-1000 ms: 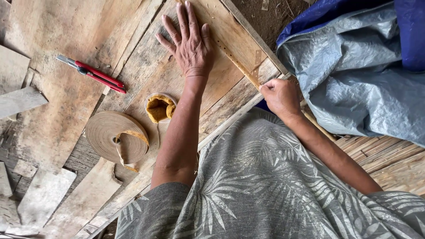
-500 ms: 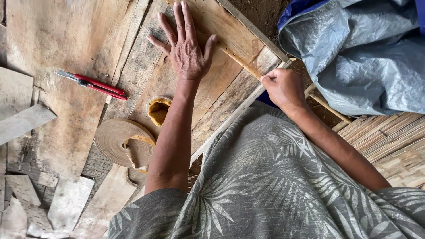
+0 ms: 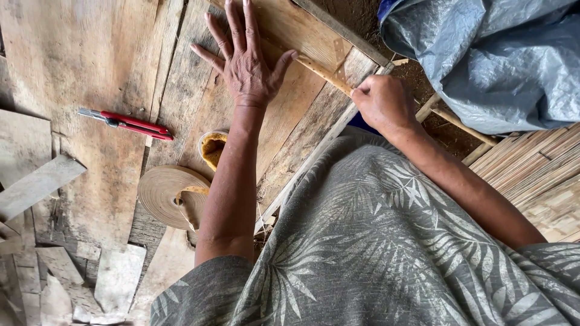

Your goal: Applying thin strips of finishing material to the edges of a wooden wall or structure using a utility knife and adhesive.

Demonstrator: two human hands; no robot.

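The right hand [image 3: 386,104] pinches the near end of a thin wooden strip [image 3: 323,72] that runs slantwise under the flat, open-fingered left hand [image 3: 248,63]

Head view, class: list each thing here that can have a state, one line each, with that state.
left hand: flat, fingers spread, pressing the wooden board
right hand: closed, pinching the thin strip
thin strip: lying across the board
utility knife: lying untouched
veneer roll: coiled, loose end free
small cup: open, holding yellow-brown paste

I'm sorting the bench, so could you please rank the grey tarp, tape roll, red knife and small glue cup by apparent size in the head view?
1. Grey tarp
2. Tape roll
3. Red knife
4. Glue cup, partly hidden by the forearm
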